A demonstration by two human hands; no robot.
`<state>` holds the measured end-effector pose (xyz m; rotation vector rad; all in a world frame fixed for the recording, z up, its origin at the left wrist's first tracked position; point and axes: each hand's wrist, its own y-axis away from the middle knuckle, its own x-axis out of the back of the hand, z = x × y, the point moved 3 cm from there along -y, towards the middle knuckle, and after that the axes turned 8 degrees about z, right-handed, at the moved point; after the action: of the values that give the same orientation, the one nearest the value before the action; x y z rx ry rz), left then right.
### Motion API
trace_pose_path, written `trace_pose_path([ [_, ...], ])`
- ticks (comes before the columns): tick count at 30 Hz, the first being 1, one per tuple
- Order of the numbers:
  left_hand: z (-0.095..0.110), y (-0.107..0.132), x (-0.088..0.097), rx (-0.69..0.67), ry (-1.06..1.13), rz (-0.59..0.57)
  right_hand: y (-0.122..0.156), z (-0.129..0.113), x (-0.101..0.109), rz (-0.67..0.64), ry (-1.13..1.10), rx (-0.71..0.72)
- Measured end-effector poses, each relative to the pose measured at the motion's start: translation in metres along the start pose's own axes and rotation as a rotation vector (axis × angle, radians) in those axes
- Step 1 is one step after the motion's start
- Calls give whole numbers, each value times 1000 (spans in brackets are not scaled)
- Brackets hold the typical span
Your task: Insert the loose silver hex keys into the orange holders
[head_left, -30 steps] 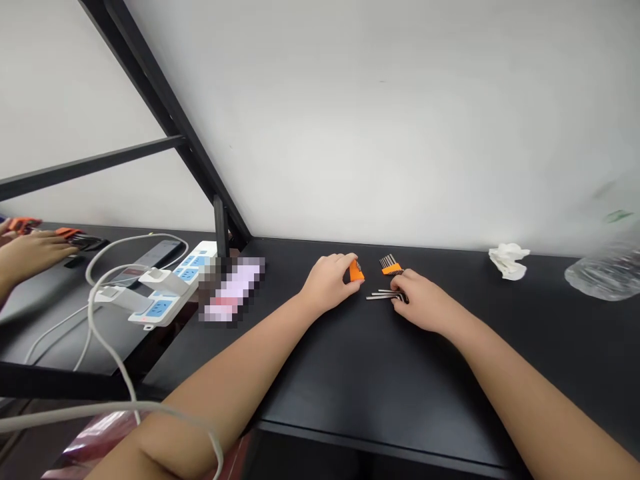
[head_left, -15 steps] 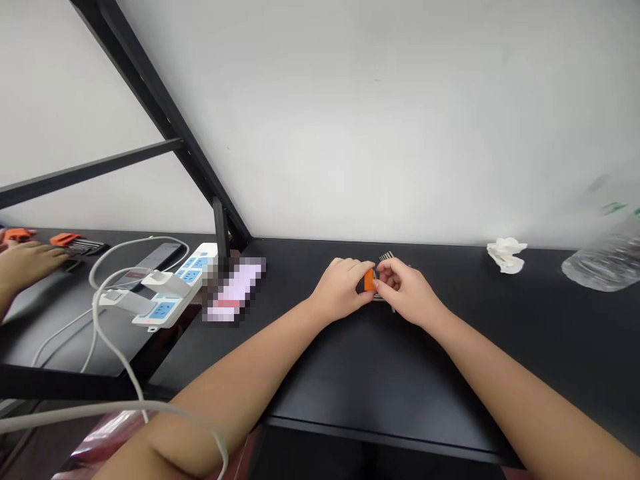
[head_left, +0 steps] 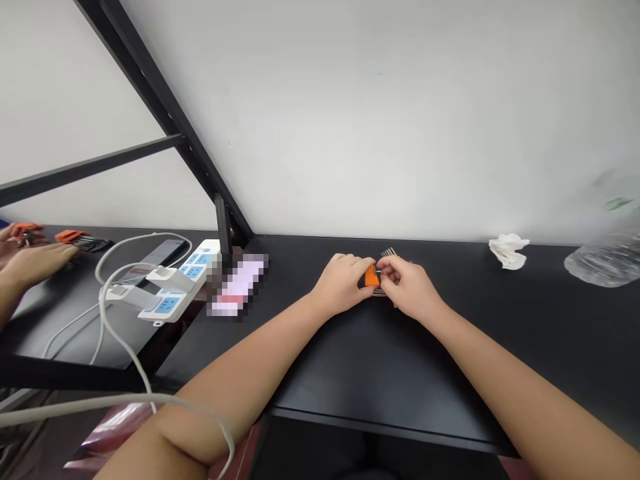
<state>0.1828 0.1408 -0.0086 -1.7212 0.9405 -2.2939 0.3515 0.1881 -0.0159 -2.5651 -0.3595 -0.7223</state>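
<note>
Near the back middle of the black table, my left hand is closed around an orange hex key holder, thumb in front and fingers behind. My right hand pinches at the holder's right side, where a small bit of a metal hex key shows between the fingertips; most of it is hidden. Behind the hands, the ends of several hex keys stick out. More thin metal rods show below the fingers, partly covered by my right hand.
To the left are a blurred-out phone, a white power strip with plugs and looping white cables, and a black metal frame. Beyond it, another person's hand is near a similar orange key set. Crumpled tissue and clear plastic lie right.
My right fingertips have shifted slightly against the orange holder, which is turned a little. The view has moved slightly. At far left, the other person's hands have come further into view.
</note>
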Motion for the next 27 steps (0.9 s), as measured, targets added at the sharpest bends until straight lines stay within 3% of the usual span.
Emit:
trace_pose_path([
  [3,-10,-1,-1,43,-34,-24,-5,10,13,-2,143,-73],
  [7,-24,-2,-1,136,-41,-14,-8,25,26,-177,366,-149],
  [11,-27,0,0,138,7,62,-4,26,21,-298,433,-4],
  [19,-25,2,-2,104,63,81,11,17,7,-341,369,143],
  [23,-18,3,1,77,59,97,9,6,9,-249,319,172],
  [27,0,4,5,12,54,96,5,-6,9,-88,23,64],
])
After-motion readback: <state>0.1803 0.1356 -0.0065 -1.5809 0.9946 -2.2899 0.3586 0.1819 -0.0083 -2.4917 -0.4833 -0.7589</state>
